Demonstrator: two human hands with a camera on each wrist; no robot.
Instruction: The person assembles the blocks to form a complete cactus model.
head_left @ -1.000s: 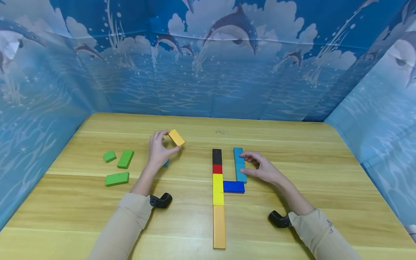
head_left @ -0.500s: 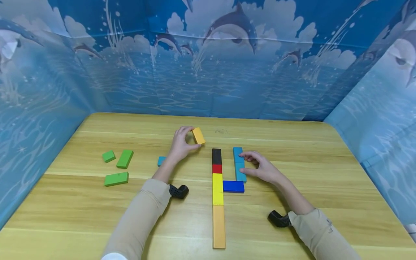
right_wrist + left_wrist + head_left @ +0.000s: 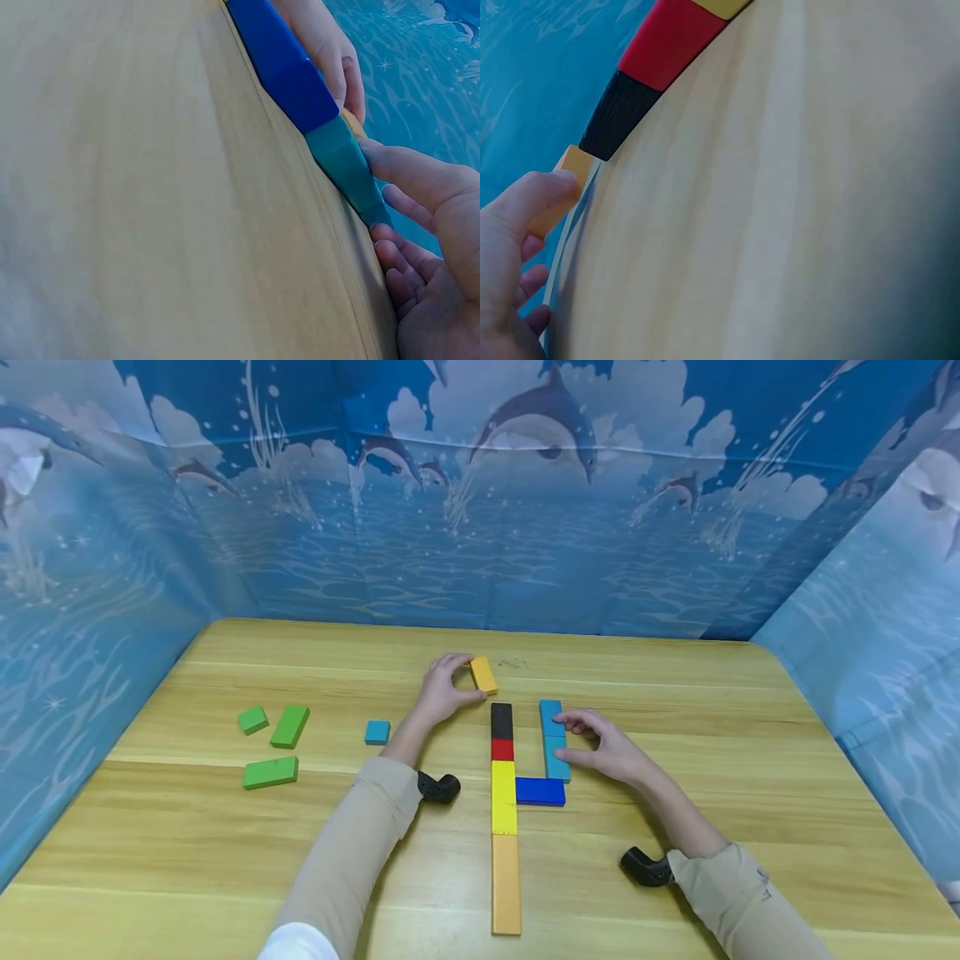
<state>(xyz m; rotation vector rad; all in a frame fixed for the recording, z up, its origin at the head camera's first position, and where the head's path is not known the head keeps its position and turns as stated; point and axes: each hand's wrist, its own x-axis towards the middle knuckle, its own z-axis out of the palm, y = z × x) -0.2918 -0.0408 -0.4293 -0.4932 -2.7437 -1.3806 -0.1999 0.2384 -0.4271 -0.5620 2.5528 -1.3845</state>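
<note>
Column (image 3: 504, 797), dk-blue block (image 3: 540, 792) & lt-blue pair (image 3: 551, 738) joined; L hand (image 3: 438, 695) fingers clamp orange block (image 3: 484, 676), not yet aligned; R hand (image 3: 612, 752) fingers apart, touching pair; 4 loose blocks (image 3: 289, 727) prob. left.

We see a wood-grained table (image 3: 142, 852), pale yellow-brown. Behind the table and along its left and right sides we have a creased blue cloth (image 3: 480, 568), printed with rippled water. Above the table's far edge we make out a big dolphin (image 3: 536, 422), a smaller dolphin (image 3: 680, 489) to its right, white clouds (image 3: 637, 397) and spray (image 3: 726, 531). Near the middle of the table's far edge we notice dark smudges (image 3: 513, 663).
</note>
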